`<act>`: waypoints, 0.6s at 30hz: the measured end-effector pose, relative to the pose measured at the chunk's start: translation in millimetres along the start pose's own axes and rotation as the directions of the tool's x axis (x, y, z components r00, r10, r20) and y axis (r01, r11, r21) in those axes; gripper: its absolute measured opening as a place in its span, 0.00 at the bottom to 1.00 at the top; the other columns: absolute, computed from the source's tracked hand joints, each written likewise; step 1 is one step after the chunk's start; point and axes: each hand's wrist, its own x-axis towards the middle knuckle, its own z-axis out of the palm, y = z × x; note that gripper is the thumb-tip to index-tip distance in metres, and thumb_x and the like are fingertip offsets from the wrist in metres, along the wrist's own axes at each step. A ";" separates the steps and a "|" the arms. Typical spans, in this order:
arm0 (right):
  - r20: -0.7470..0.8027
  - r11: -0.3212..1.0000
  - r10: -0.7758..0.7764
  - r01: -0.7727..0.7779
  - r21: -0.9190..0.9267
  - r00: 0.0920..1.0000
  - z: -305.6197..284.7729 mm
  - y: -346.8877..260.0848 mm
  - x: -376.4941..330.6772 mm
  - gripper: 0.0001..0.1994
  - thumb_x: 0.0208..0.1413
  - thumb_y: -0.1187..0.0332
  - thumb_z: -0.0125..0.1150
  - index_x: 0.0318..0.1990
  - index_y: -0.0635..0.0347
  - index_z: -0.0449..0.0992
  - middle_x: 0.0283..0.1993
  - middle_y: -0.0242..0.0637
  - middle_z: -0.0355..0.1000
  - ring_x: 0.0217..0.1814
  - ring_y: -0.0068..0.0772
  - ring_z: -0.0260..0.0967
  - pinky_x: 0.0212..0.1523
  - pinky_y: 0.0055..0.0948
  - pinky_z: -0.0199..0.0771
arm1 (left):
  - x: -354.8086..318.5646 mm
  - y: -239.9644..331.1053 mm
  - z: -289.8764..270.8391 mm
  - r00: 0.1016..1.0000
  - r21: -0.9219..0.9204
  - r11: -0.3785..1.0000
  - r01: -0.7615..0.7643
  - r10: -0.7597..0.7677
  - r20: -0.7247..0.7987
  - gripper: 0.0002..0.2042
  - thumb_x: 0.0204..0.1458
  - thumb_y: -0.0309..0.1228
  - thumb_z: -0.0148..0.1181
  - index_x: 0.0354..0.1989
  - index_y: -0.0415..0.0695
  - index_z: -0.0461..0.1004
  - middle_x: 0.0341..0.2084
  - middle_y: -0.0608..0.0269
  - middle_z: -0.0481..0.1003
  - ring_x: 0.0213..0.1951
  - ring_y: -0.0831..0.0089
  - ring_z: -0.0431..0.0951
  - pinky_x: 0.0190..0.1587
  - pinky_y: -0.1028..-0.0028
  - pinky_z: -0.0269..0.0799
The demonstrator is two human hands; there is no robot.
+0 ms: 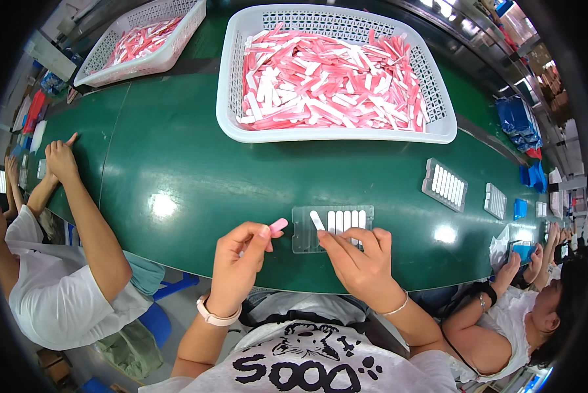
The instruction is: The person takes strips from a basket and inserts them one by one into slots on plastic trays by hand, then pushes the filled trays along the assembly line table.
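My left hand [236,262] pinches a small flat pink strip [279,225] with a rounded end, raised a little left of a clear plastic tray [300,241]. Over the tray, my right hand [364,267] has its fingertips on a white strip [317,220], which lies tilted at the left of the row. Several white strips [347,220] stand side by side in the tray, their lower ends partly hidden by my right fingers.
A large white basket [336,136] heaped with pink and white strips stands ahead on the green table [195,164]. Another basket [123,69] is at the far left. A filled clear tray [444,186] and a second tray [495,201] lie right. Co-workers sit on both sides.
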 end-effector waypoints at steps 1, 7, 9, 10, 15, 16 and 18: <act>0.080 0.998 -0.008 0.012 -0.059 0.997 -7.5 -3.7 1.3 0.17 0.46 0.69 0.60 0.46 0.56 0.78 0.39 0.27 0.75 0.40 0.25 0.64 0.40 0.31 0.55 | 0.4 0.6 -2.3 1.000 -0.014 1.000 -0.017 0.017 -0.021 0.11 0.62 0.33 0.52 0.37 0.36 0.74 0.22 0.70 0.67 0.15 0.90 0.52 0.17 0.83 0.44; 0.281 0.978 0.061 0.000 -0.211 0.958 -22.3 -38.7 4.7 0.33 0.47 0.49 0.64 0.60 0.56 0.69 0.43 0.26 0.75 0.45 0.26 0.61 0.44 0.41 0.45 | 4.4 -1.3 0.5 0.997 0.032 0.997 -0.074 0.074 -0.018 0.09 0.61 0.31 0.54 0.36 0.37 0.75 0.22 0.72 0.68 0.19 0.90 0.56 0.20 0.84 0.49; 0.290 0.966 0.111 -0.034 -0.257 0.951 -22.7 -44.4 12.2 0.33 0.47 0.48 0.64 0.59 0.57 0.69 0.42 0.26 0.74 0.46 0.27 0.61 0.44 0.42 0.45 | 4.2 -1.7 3.9 0.993 0.056 0.991 -0.119 0.120 -0.020 0.08 0.60 0.29 0.55 0.36 0.37 0.77 0.22 0.73 0.69 0.22 0.90 0.59 0.23 0.85 0.53; 0.288 0.965 0.110 -0.033 -0.259 0.951 -23.0 -42.2 15.2 0.33 0.47 0.48 0.64 0.59 0.57 0.69 0.42 0.26 0.74 0.46 0.27 0.61 0.44 0.42 0.45 | 4.2 -0.6 4.8 0.993 0.097 0.988 -0.120 0.122 -0.008 0.07 0.59 0.28 0.56 0.36 0.37 0.78 0.23 0.73 0.69 0.23 0.89 0.59 0.24 0.84 0.53; 0.062 0.906 0.390 -0.395 0.154 0.919 -11.2 -22.2 28.9 0.30 0.46 0.53 0.68 0.55 0.59 0.71 0.41 0.29 0.75 0.43 0.30 0.62 0.45 0.38 0.51 | -0.4 0.7 5.9 0.992 0.184 0.979 -0.087 0.068 0.108 0.06 0.57 0.27 0.59 0.37 0.38 0.80 0.25 0.73 0.69 0.24 0.87 0.59 0.25 0.82 0.52; 0.085 0.810 0.430 -0.426 0.403 0.899 -8.8 -21.5 30.1 0.21 0.44 0.59 0.71 0.46 0.58 0.77 0.44 0.29 0.75 0.45 0.31 0.63 0.44 0.33 0.55 | -0.1 0.7 7.7 0.988 0.154 0.985 -0.078 0.056 0.141 0.06 0.56 0.26 0.61 0.37 0.37 0.80 0.25 0.72 0.70 0.24 0.87 0.59 0.25 0.82 0.52; 0.105 0.689 0.441 -0.412 0.596 0.891 1.2 -21.0 18.5 0.17 0.44 0.61 0.71 0.41 0.58 0.78 0.45 0.30 0.75 0.46 0.31 0.64 0.43 0.31 0.56 | 0.7 -1.8 14.2 0.982 0.085 0.993 -0.088 0.072 0.173 0.06 0.57 0.27 0.60 0.38 0.38 0.79 0.24 0.72 0.69 0.23 0.87 0.59 0.24 0.82 0.52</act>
